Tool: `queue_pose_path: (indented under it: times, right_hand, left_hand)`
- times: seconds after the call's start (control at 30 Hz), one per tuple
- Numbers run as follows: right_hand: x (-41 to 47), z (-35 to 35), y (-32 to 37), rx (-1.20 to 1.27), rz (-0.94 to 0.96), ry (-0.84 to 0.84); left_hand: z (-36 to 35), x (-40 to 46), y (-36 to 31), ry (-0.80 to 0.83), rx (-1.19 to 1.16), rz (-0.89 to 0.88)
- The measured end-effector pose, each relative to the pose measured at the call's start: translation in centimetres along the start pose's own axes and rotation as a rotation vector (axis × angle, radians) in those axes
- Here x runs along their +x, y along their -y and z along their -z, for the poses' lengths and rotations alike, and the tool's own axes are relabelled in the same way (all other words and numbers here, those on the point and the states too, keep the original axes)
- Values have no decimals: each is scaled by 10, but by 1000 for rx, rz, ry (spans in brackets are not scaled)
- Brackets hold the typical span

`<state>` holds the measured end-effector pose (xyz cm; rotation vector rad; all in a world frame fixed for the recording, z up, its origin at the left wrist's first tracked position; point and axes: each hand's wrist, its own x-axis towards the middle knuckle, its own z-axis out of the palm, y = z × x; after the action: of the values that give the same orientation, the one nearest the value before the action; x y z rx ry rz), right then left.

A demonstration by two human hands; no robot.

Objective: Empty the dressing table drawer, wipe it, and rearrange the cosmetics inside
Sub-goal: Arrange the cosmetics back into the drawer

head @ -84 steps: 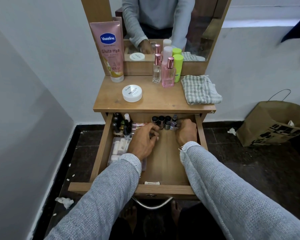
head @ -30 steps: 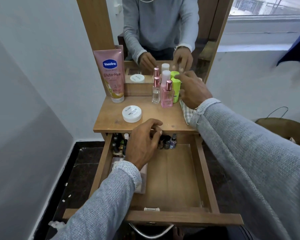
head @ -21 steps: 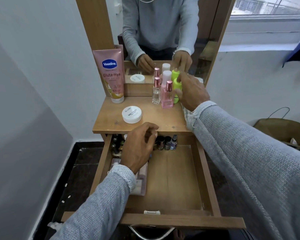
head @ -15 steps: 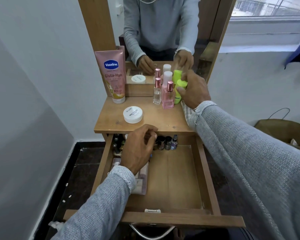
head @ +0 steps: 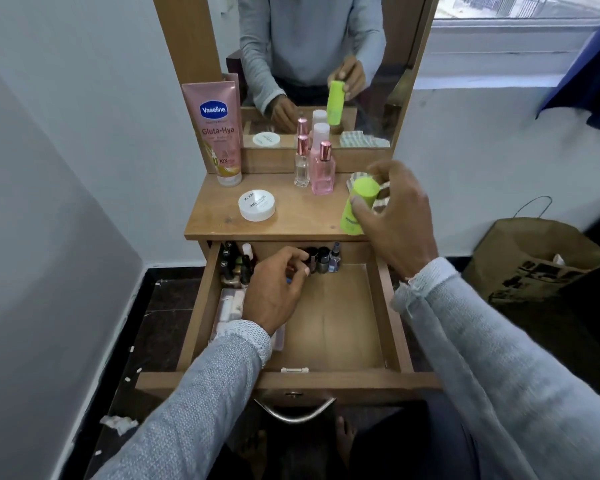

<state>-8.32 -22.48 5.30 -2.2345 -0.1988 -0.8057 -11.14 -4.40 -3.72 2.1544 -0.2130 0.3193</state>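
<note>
The wooden drawer stands pulled out under the dressing table top. My right hand grips a lime green bottle and holds it in the air above the table's right front corner. My left hand hovers inside the drawer with curled fingers beside a row of dark nail polish bottles at the back. More small bottles fill the back left corner, and a clear case of cosmetics lies along the left side, partly hidden by my wrist.
On the table top stand a pink Vaseline tube, a white round jar, a clear perfume bottle and pink bottles. A checked cloth lies behind my right hand. A brown paper bag sits on the floor at right.
My right hand left the drawer, reached up to the table top, took the green bottle and lifted it forward off the table. My left hand stayed in the drawer.
</note>
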Motion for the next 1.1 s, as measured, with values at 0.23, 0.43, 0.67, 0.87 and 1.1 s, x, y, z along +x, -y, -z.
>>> queue_pose_path:
  times: [0.23,0.43,0.67,0.87,1.1]
  right_hand:
    - [-70,-26,-18,-49,-147,166]
    - [-79,-38,-39,-130,-261,254]
    - [-74,-47,-49,-162,-281,271]
    - [-76,-50,-53,-164,-294,263]
    - [-76,-53,-52,-179,-347,270]
  left_hand:
    - [-7,-19,11,143,120,78]
    - [-8,-22,14,235,196,127]
    - [-14,-23,14,291,225,131]
    - [-16,-22,16,296,260,132]
    - [-17,-22,16,292,265,98]
